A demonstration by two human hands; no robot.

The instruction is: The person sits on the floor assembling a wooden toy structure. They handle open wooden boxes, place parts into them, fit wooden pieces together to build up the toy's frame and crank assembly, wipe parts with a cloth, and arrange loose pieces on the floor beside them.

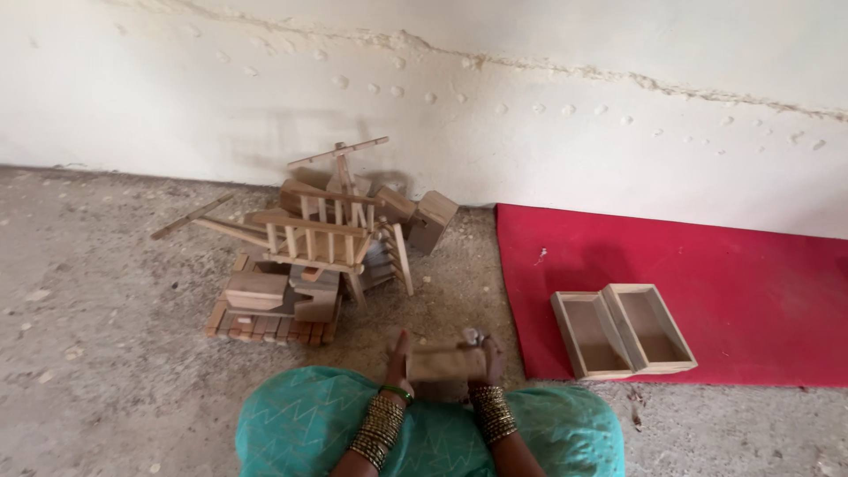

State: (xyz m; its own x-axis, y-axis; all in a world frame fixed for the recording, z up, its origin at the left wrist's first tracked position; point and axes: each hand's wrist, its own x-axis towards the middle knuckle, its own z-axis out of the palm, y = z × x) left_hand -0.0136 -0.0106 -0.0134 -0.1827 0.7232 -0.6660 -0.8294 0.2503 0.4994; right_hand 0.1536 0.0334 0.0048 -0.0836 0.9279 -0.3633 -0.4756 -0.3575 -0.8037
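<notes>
**Operator:** Teal cloth (309, 424) over my lap fills the bottom of my view, and just above it I have a small wooden block (446, 363) between both hands. My left hand (397, 358) presses flat against its left end, fingers pointing up. My right hand (488, 355) wraps the right end. Both are grasping it, neither loose nor fisted.

**Colleague:** How does the block lie?

**Operator:** Long axis runs left to right, straight across in front of me, level and off the ground. It sits midway, so neither hand is nearer. It looks like pale, smooth, sawn timber with square edges.

**Colleague:** And around it?

**Operator:** Stacked bangles (380, 430) cover both wrists, brassy and ridged. Ahead and to my left lies a heap of wooden pieces (305, 256): slatted frames, thin sticks, chunky blocks, all raw and unpainted, resting near the wall. To my right two open wooden boxes (623, 329) sit side by side, touching, on the near edge of a red mat (751, 291). The boxes are shallow, rectangular and empty as far as I can see. The floor (106, 353) is rough grey concrete, gritty. The wall (530, 115) is whitewashed, pitted and cracked.
</notes>
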